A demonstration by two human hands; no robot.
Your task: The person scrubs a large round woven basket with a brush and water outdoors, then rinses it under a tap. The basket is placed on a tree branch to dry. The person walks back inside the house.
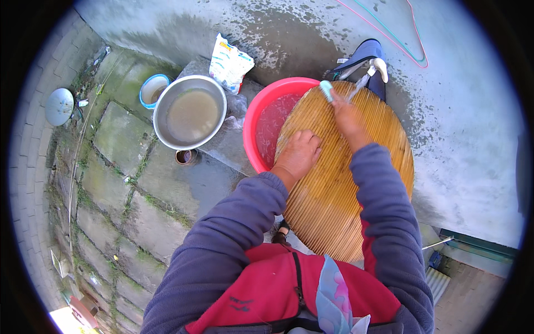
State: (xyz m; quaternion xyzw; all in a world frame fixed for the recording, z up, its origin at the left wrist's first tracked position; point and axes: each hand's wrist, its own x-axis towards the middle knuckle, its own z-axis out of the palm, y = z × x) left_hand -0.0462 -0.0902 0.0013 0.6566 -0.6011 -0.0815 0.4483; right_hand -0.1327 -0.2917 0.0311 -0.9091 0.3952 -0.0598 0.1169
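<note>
A round board of ribbed bamboo slats [329, 208] leans over the right part of a red plastic basin [249, 129] holding cloudy water. My right hand [348, 119] grips a pale green brush [326, 89] near the board's upper edge; the brush head is blurred. My left hand [298, 152] lies across the board's left side with its fingers curled together. Whether it grips the board or only presses on it is unclear. From a white spout [379, 69] at the top, a stream of water [358, 87] runs down onto the board near my right hand.
A metal basin [190, 144] of murky water stands on a stone slab [227, 154], beside a white printed bag [229, 62]. Near it are a blue-rimmed bucket [150, 89] and a small brown jar [185, 157]. Blue fabric [367, 52] hangs by the spout against a wet wall [292, 37].
</note>
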